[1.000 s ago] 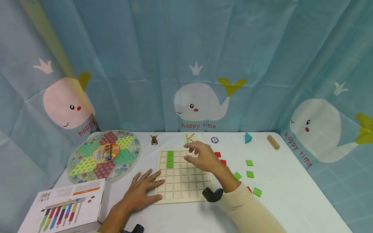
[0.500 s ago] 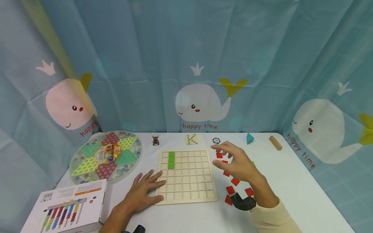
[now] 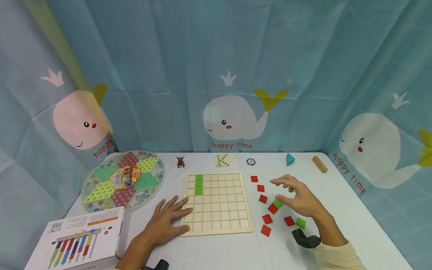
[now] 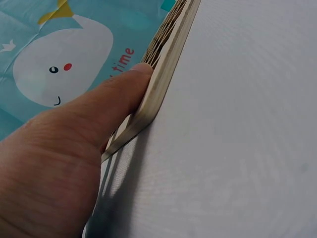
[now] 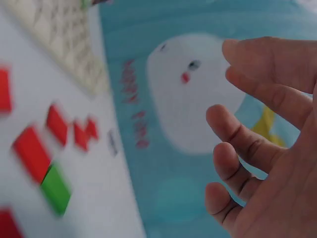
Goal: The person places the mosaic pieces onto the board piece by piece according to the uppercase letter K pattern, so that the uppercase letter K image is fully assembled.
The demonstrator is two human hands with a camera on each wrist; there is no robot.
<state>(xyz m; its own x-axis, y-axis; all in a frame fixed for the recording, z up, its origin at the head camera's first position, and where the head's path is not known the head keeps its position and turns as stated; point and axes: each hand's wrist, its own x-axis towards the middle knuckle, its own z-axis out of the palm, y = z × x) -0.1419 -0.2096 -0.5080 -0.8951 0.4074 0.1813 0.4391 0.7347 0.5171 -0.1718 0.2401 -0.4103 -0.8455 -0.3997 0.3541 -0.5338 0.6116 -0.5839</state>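
A pale wooden grid board (image 3: 221, 215) lies mid-table, with a short column of green square tiles (image 3: 198, 184) in its upper left cells. My left hand (image 3: 164, 222) rests with spread fingers on the board's left edge; in the left wrist view its thumb (image 4: 124, 87) lies on the rim near a corner. To the right of the board, my right hand (image 3: 301, 198) is above the loose tiles, fingers and thumb apart and nothing between them. Red square tiles (image 3: 263, 198) and a green tile (image 3: 301, 223) lie near it. Another green one is partly hidden behind the fingers.
Along the back stand a small pattern card (image 3: 223, 160), a poker chip (image 3: 251, 162), a brown animal figure (image 3: 180, 162), a teal pyramid (image 3: 290, 159) and a wooden bar (image 3: 319, 164). A round Chinese checkers board (image 3: 125, 197) and a white box (image 3: 111, 243) occupy the left.
My right hand has moved rightward from over the board to over the loose tiles, uncovering the pattern card and red tiles. The left hand stays in place on the board.
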